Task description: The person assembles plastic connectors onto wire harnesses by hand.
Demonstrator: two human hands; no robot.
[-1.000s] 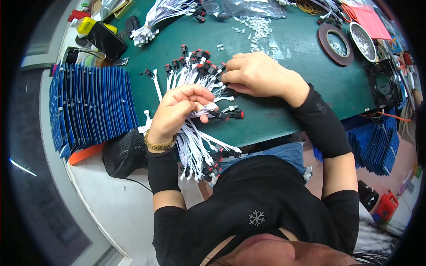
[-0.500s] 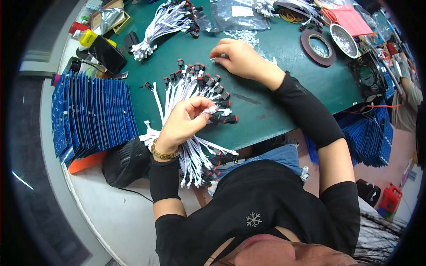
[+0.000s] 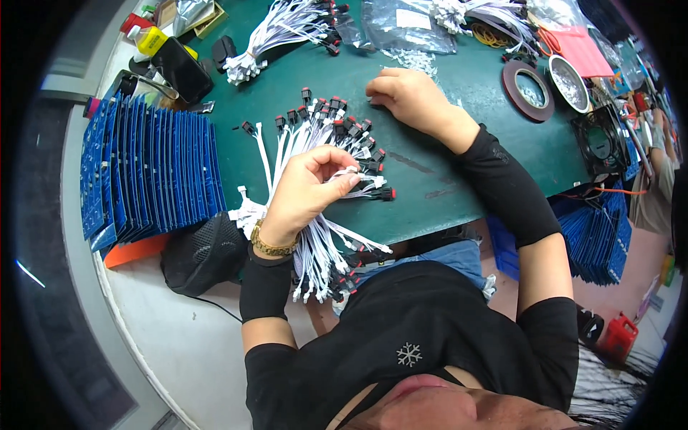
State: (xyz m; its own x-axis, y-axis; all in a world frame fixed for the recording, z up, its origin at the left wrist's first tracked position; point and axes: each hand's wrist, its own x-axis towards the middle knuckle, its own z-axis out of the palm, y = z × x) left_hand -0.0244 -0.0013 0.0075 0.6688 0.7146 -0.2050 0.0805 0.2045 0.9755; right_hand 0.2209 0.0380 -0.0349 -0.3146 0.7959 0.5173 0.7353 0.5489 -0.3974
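Left pinch: narrow and firm-looking – thumb and index finger of the left hand meet on a small white connector, fingers drawn in where a second ago they stand looser and more open.
White connector: right at those fingertips, above the right side of the cable bundle, partly hidden by the fingers.
Cable bundle: white leads run beneath the left hand, some dangling over the near edge of the green table, the rest fanning away across it.
Switches: black bodies with red caps crowd the bundle's far ends, with none in the right hand's reach of touch now.
Right hand: here's the change! A second ago it works among those switches; now the right hand sits apart from them, fingertips curled low to the tabletop – whether they hold anything, I cannot tell.
Meaning: the left hand alone seems to keep the connector in place, leaving the right free of the bundle.
Clear bits: small transparent pieces lie scattered just beyond the right hand.
Far bundle: another tied bunch of white cables rests farther back.
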